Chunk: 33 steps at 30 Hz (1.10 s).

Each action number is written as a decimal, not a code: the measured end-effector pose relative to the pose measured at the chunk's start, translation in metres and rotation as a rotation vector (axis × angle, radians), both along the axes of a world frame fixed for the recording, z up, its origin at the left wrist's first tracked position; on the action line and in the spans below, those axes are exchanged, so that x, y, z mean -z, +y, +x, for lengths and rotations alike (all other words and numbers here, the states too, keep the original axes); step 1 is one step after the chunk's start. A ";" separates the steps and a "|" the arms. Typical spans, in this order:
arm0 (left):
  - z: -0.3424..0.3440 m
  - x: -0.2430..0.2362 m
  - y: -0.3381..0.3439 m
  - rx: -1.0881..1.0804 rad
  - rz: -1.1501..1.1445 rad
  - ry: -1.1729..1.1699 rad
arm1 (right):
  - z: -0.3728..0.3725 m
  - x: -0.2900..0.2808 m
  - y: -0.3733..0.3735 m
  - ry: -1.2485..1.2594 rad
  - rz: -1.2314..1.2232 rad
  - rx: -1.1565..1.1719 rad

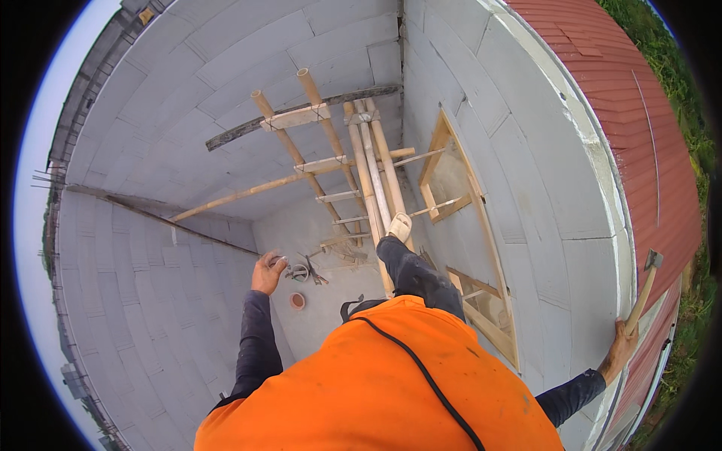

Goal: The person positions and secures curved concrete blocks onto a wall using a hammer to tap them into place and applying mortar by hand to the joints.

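Note:
My right hand [621,347] is wrapped round the wooden handle of a hammer [644,293] at the far right. The hammer's grey metal head points up and away, over the red metal roofing beside the wall top [608,192]. My left hand [268,272] is held out above the floor at centre left, with fingers curled together. Whatever it may pinch is too small to make out. My foot in a pale shoe [400,226] stands on a bundle of bamboo poles [380,161], high above the floor.
A bamboo ladder [323,124] with wooden rungs leans by the grey block walls [248,45]. Wooden window frames [481,218] sit in the right wall. Far below, a reddish pot [298,301], a pale bucket [299,272] and some tools lie on the floor [316,323].

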<state>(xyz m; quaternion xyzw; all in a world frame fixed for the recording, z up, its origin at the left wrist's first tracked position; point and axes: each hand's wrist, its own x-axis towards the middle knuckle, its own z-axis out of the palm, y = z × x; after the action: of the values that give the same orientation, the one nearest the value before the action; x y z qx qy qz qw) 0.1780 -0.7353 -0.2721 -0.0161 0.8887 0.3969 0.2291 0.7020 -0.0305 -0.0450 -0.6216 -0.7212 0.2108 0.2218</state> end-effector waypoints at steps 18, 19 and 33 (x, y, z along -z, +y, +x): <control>-0.479 -0.369 0.521 1.036 -0.187 1.196 | -0.597 -0.016 -0.056 1.458 -0.932 -0.335; -0.494 -0.383 0.547 1.076 -0.223 1.269 | -0.624 -0.016 -0.052 1.485 -1.038 -0.347; -0.660 -0.432 0.810 1.552 -0.286 1.577 | -0.915 -0.004 0.008 1.645 -0.996 -0.181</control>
<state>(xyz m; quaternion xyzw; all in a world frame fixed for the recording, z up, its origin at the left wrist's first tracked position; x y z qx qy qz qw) -0.4824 0.0742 0.1597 0.7736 0.5922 -0.0606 -0.2172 -0.2132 -0.0227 -0.0406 -0.2443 -0.2132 0.8783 0.3515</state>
